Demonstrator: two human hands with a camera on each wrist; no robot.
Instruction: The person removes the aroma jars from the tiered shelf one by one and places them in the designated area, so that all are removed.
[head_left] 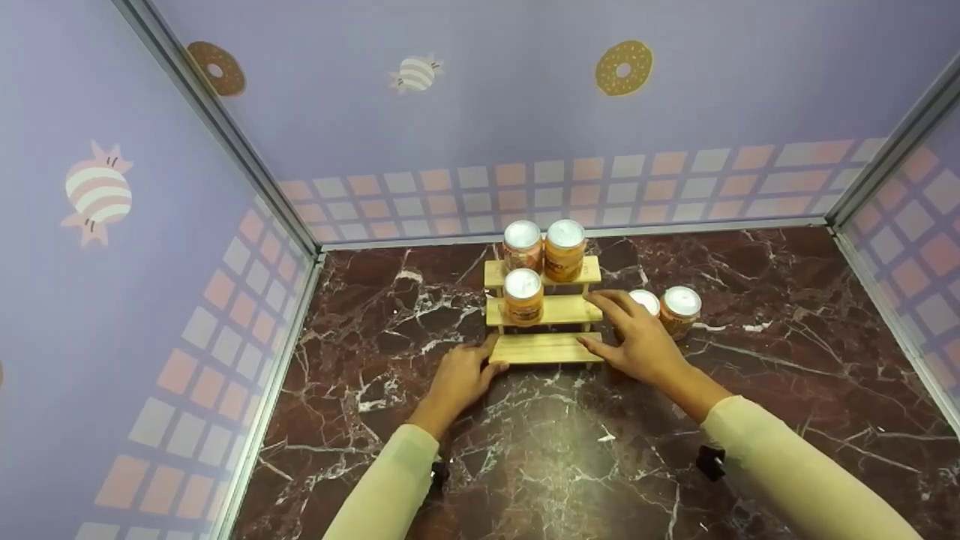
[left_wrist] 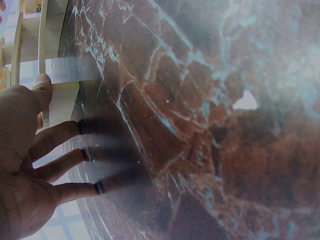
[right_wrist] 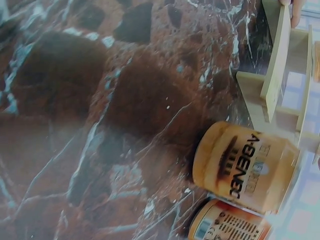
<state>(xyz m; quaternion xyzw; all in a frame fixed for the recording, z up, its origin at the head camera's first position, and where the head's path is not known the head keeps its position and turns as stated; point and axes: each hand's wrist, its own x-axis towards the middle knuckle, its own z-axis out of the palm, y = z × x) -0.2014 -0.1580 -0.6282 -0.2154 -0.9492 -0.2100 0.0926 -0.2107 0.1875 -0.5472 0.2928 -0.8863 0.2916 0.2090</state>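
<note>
A three-step wooden stand (head_left: 547, 349) stands before the back wall. My left hand (head_left: 459, 375) grips the left end of its lowest step with thumb and index finger; in the left wrist view its other fingers reach down to the tabletop. At the stand's right side, my right hand (head_left: 641, 345) has its fingers spread and relaxed, the thumb by the lowest step and fingertips by the middle one. Two lidded jars (head_left: 565, 251) sit on the top step, and one jar (head_left: 523, 298) on the middle step's left. The right hand is out of sight in the right wrist view.
Right of the stand, two more jars stand on the dark marble tabletop (head_left: 787, 397): an outer jar (head_left: 680, 313) and another jar (right_wrist: 245, 167) partly behind my right hand in the head view. Patterned panels enclose the back (head_left: 525, 112) and both sides.
</note>
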